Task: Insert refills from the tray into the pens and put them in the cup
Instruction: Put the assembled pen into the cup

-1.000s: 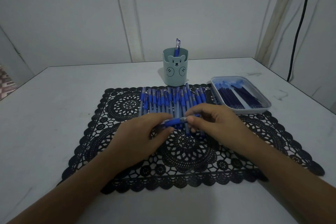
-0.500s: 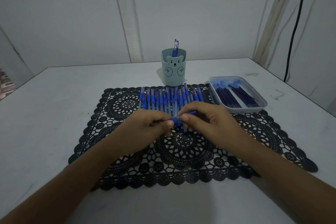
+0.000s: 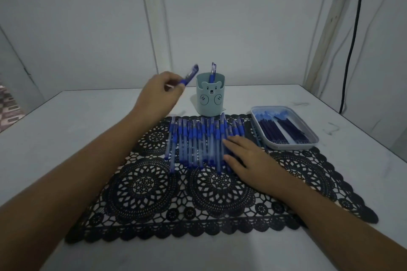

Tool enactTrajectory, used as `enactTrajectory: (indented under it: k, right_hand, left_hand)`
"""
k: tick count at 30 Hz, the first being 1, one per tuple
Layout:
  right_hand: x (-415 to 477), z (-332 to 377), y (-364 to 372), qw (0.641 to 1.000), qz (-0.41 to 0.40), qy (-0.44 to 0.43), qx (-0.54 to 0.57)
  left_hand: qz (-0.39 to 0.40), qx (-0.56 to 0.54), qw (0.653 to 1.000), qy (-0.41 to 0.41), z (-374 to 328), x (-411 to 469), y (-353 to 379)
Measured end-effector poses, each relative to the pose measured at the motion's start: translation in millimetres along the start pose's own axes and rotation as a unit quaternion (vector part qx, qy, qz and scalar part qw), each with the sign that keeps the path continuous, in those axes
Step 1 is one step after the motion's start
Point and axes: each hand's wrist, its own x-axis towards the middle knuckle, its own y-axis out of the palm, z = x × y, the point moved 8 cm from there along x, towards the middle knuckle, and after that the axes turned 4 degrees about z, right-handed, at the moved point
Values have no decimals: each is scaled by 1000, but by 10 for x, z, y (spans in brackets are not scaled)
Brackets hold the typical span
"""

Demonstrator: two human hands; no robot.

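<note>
My left hand [image 3: 159, 90] is raised at the left of the pale blue bear cup [image 3: 210, 94] and grips a blue pen [image 3: 189, 77], whose tip points up toward the cup's rim. Pens [image 3: 213, 71] stand inside the cup. A row of several blue pens [image 3: 198, 141] lies side by side on the black lace mat [image 3: 220, 193]. My right hand [image 3: 246, 158] rests with straight fingers on the right end of that row. The grey tray [image 3: 312, 136] with several dark refills [image 3: 275, 132] sits to the right.
The white table [image 3: 66, 121] meets white walls behind and on the right. A black cable [image 3: 352, 39] hangs down the right wall. The mat's front edge lies near the table's near side.
Both hands held one pen together over the row. Now my left hand has carried it up and back to beside the cup, and my right hand has let go and dropped onto the row.
</note>
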Motion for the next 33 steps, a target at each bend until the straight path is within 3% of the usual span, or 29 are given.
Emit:
enactTrajectory:
  k: [5, 9, 14, 18, 21, 27, 33]
  right_hand:
    - [-4, 3, -12, 1000, 4, 1, -2]
    - [-5, -13, -3, 1000, 6, 1, -1]
    - [-5, -4, -23, 1000, 0, -7, 3]
    - [10, 1, -24, 1000, -3, -17, -1]
    - [10, -4, -19, 1000, -3, -18, 0]
    - [12, -10, -8, 1000, 1, -15, 6]
    - [16, -22, -4, 1000, 1, -8, 12]
  left_hand:
    - [-120, -153, 981, 10, -219, 720, -102]
    - [-180, -195, 963, 42, -345, 1048, -50]
    - [-81, -34, 996, -20, -129, 1192, 451]
    - [21, 107, 993, -34, 114, 1176, 718]
    - [57, 117, 991, -22, 166, 1118, 752]
    - [0, 109, 994, 13, 203, 765, 403]
    - [101, 201, 969, -97, 849, 72, 380]
